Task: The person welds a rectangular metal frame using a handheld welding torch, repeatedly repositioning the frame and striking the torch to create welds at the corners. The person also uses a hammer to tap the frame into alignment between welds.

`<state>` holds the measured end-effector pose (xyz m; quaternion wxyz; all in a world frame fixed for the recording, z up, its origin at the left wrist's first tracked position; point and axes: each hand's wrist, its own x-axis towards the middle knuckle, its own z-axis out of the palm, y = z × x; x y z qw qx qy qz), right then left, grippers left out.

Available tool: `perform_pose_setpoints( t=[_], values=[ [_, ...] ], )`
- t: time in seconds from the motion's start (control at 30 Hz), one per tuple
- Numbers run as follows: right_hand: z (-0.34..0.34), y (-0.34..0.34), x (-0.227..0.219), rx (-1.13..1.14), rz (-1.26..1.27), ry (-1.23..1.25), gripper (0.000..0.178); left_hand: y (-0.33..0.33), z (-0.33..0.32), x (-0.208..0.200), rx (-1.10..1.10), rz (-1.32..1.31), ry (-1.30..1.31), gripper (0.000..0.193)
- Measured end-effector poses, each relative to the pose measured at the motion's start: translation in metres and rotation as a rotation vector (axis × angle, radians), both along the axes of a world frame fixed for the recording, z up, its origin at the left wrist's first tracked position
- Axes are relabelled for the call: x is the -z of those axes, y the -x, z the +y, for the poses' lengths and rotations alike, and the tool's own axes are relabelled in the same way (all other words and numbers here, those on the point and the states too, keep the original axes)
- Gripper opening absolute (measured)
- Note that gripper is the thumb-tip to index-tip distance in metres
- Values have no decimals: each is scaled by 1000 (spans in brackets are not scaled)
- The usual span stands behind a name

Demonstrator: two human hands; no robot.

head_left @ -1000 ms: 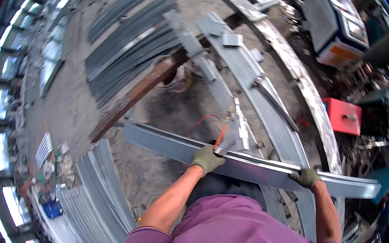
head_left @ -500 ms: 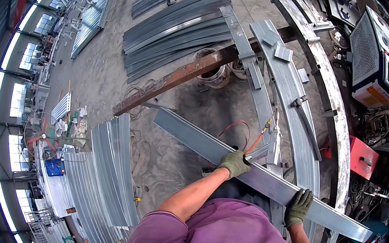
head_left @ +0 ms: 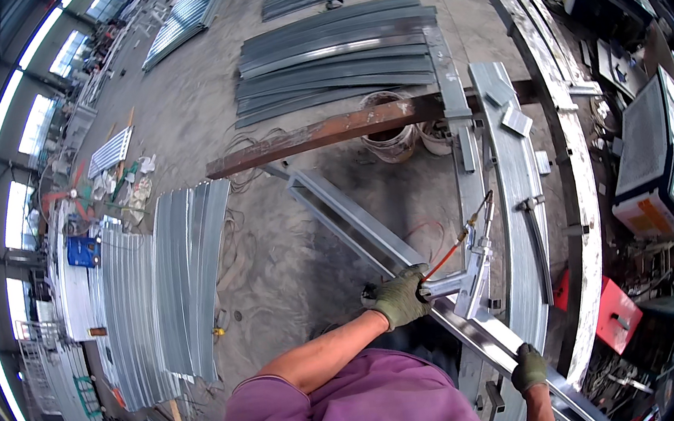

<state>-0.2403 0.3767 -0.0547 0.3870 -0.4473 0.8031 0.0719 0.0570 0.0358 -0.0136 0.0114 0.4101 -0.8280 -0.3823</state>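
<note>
Gripping the metal channel with left hand and right hand, best spaced wide cos probably stiff, kinda hefty.

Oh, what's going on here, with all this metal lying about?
A person in a purple shirt is handling a long metal channel, which slants across in front of them, its hollow side partly in view. The gloved left hand grips it around the middle, beside an orange hose; the gloved right hand holds it nearer the body. Beyond it are a rusty brown beam and stacked metal sheets on the floor.
</note>
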Motion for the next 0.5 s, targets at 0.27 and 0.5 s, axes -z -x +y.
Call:
perform_pose_setpoints(
  t=[0.27,0.5],
  values=[
    [-4,22,4,-77,47,-79,20,12,-1,9,-31,-102,18,65],
    [13,24,9,-110,51,-142,25,16,12,17,-25,-44,8,52]
  ],
)
